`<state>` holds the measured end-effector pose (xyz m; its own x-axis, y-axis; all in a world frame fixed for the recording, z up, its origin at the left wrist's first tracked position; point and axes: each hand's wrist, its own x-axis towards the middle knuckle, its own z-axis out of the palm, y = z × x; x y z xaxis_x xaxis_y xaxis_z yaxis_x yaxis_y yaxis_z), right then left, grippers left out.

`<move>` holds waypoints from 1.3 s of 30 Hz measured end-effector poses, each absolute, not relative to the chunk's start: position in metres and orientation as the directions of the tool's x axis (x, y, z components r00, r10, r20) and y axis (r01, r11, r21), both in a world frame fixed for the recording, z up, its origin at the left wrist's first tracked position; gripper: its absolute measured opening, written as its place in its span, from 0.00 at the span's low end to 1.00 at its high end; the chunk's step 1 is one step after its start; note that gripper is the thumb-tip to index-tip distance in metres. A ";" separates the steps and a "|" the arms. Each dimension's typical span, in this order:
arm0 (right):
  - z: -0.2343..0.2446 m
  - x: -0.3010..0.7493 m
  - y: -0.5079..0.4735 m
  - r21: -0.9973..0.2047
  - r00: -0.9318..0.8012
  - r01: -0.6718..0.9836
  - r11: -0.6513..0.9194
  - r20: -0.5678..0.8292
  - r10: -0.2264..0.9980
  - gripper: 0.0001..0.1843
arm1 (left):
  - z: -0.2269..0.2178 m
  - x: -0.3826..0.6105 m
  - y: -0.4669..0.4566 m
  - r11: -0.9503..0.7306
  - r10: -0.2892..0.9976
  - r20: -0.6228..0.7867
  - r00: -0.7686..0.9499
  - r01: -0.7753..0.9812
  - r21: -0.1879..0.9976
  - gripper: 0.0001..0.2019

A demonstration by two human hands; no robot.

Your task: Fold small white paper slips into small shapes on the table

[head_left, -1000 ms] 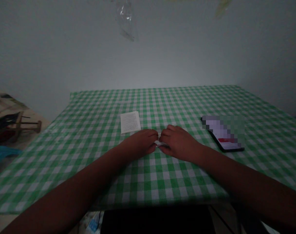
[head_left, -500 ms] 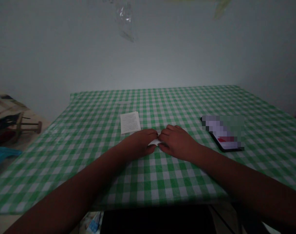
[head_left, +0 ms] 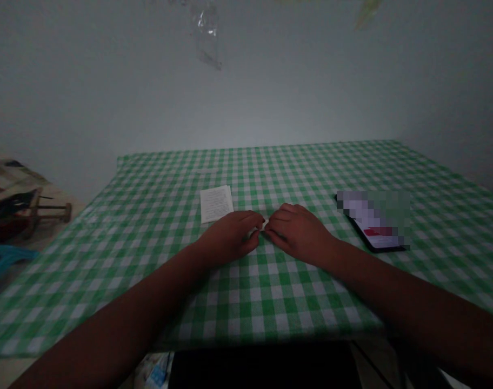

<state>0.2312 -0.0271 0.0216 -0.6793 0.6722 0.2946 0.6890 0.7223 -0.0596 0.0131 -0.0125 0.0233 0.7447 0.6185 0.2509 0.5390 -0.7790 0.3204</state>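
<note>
My left hand [head_left: 239, 232] and my right hand [head_left: 295, 229] meet fingertip to fingertip over the middle of the table. Between them is a small piece of paper [head_left: 264, 225]; only a narrow white bit of it shows, and the fingers hide the rest. Both hands are closed in a pinch on it. Just beyond my left hand lies a small stack of printed paper sheets [head_left: 216, 203], flat on the cloth.
A green and white checked tablecloth [head_left: 262, 302] covers the table. To the right lies a phone [head_left: 378, 237] with its screen lit, partly blurred. A blue plastic stool [head_left: 7, 259] and a wooden frame [head_left: 47, 212] stand off the left edge.
The fingers of both hands have risen slightly and shifted on the paper. Its printed face showed between them before; now just a small white bit is visible.
</note>
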 end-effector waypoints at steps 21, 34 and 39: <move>0.020 0.219 -0.037 0.041 -0.633 0.717 0.696 0.458 0.624 0.12 | 0.028 0.028 -0.026 -0.653 0.687 0.416 0.596 0.757 -0.005 0.04; 0.023 0.225 -0.034 0.011 -0.593 0.752 0.659 0.445 0.671 0.13 | 0.032 0.022 -0.023 -0.675 0.671 0.447 0.591 0.737 0.039 0.05; 0.023 0.221 -0.038 0.026 -0.617 0.728 0.685 0.460 0.639 0.12 | 0.029 0.030 -0.029 -0.711 0.643 0.443 0.625 0.701 0.042 0.04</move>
